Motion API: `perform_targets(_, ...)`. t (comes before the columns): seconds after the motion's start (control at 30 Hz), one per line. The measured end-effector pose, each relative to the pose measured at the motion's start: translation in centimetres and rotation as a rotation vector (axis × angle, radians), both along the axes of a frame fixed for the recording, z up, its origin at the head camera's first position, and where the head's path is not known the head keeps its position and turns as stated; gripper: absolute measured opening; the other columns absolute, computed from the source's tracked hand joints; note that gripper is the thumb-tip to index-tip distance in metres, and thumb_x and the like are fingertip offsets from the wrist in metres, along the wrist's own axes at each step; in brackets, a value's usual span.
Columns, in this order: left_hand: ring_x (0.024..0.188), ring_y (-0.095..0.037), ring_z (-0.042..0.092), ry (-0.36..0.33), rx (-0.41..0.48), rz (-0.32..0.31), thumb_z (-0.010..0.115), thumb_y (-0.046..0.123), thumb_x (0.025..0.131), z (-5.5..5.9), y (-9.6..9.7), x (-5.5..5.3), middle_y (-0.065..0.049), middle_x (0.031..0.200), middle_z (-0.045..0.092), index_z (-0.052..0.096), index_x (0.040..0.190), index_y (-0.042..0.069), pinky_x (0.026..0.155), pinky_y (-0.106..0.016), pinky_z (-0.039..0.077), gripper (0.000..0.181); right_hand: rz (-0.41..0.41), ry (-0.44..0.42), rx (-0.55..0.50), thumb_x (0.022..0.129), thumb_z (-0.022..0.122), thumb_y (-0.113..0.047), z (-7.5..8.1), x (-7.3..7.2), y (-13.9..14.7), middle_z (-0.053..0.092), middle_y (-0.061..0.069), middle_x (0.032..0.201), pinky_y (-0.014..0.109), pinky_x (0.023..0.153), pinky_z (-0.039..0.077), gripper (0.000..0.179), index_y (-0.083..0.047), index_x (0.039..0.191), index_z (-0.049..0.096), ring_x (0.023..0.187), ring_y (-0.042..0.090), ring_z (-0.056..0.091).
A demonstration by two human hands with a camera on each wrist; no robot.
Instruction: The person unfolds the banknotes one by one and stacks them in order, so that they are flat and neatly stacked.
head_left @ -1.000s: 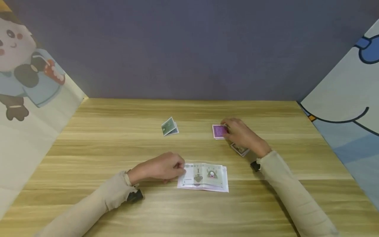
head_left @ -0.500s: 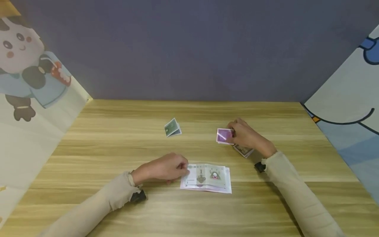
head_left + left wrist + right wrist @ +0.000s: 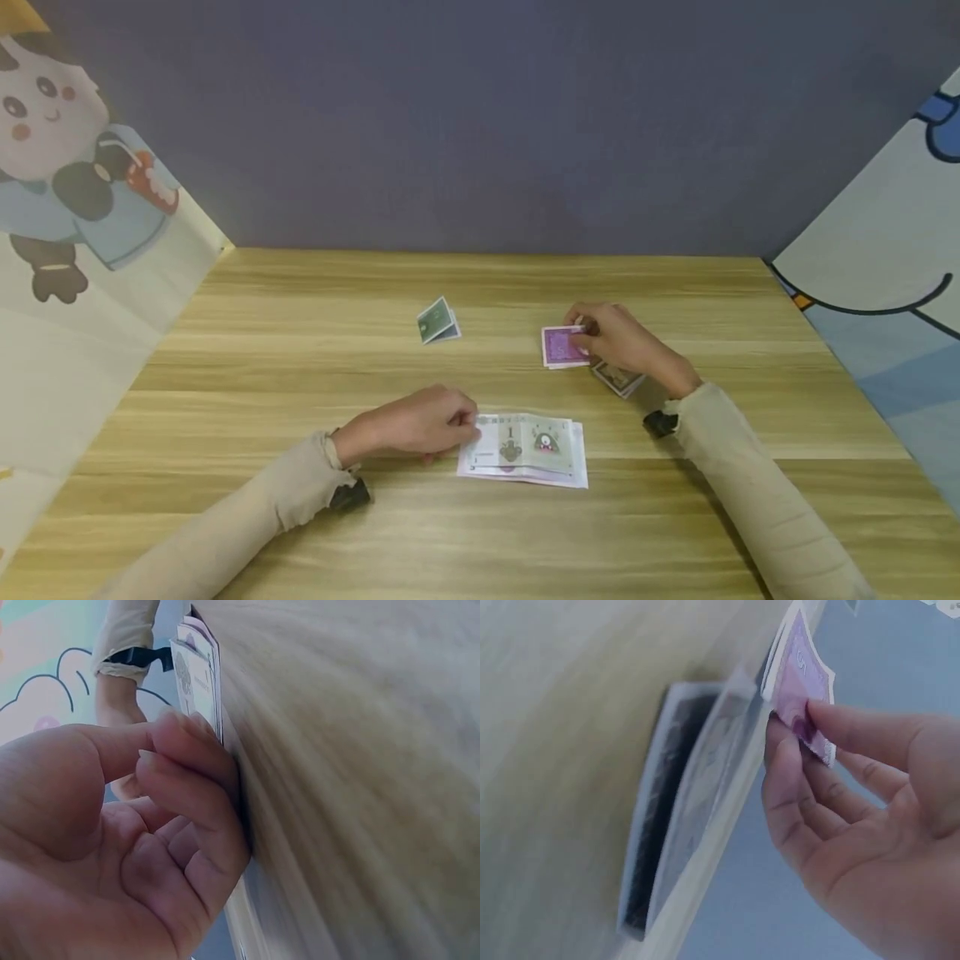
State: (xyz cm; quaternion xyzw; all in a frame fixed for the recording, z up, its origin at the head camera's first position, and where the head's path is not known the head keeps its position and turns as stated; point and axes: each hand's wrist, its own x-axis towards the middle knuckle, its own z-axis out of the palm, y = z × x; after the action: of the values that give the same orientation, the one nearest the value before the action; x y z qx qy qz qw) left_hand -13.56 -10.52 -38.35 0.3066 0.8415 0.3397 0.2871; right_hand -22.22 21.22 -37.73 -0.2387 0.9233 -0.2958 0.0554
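Right hand point(image 3: 618, 340) pinches purple folded note point(image 3: 561, 344), thumb against fingers, just beside brown folded note point(image 3: 617, 381). Left hand point(image 3: 423, 421), fingers curled, pinches left edge of flat notes point(image 3: 543, 442) nearer the person. Wood-grain table point(image 3: 262, 400), grey back wall point(image 3: 480, 125). Flat notes' long axis runs left-right; purple folded note's free end points left.

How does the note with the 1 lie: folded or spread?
Spread: the note shows its long face, with a crease across it.
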Motion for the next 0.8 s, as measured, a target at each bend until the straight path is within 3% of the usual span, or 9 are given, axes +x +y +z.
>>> perform_targets(0.2, 0.040, -0.010, 0.048, -0.038, 0.013, -0.023, 0.057, 0.015, 0.101, 0.2, -0.3, -0.4, -0.001, 0.052, 0.053, 0.058, 0.076, 0.007, 0.039, -0.017, 0.035, 0.026, 0.040, 0.002, -0.083, 0.093, 0.067, -0.002, 0.3, 0.1, -0.3, 0.071, 0.009, 0.091, 0.036, 0.070, 0.055, 0.014, -0.005, 0.107, 0.068, 0.081, 0.021, 0.066)
perform_targets(0.3, 0.041, -0.009, 0.046, -0.023, 0.031, -0.029, 0.058, 0.015, 0.101, 0.3, -0.2, -0.9, 0.001, 0.052, 0.051, 0.059, 0.078, 0.007, 0.041, -0.018, 0.036, 0.024, 0.029, -0.006, -0.102, 0.093, 0.068, -0.003, 0.5, 0.5, -0.4, 0.070, 0.008, 0.090, 0.036, 0.069, 0.055, 0.015, -0.006, 0.108, 0.069, 0.081, 0.021, 0.065)
perform_targets(0.67, 0.046, -0.007, 0.039, 0.258, 0.173, 0.184, 0.062, 0.019, 0.099, 2.0, 1.0, -2.6, 0.003, 0.059, 0.050, 0.064, 0.100, 0.009, 0.041, -0.019, 0.032, 0.011, 0.045, -0.011, -0.233, 0.093, 0.070, -0.008, 2.3, 3.1, -2.6, 0.071, 0.005, 0.095, 0.033, 0.071, 0.057, 0.015, -0.007, 0.107, 0.070, 0.083, 0.018, 0.067)
perform_targets(0.8, 0.048, -0.009, 0.044, 0.301, 0.215, 0.236, 0.063, 0.020, 0.099, 2.6, 1.3, -2.8, 0.001, 0.061, 0.053, 0.063, 0.105, 0.010, 0.042, -0.021, 0.036, 0.011, 0.024, 0.005, -0.274, 0.091, 0.072, -0.008, 2.8, 4.2, -3.3, 0.071, 0.003, 0.095, 0.033, 0.069, 0.057, 0.016, -0.009, 0.106, 0.070, 0.080, 0.017, 0.066)
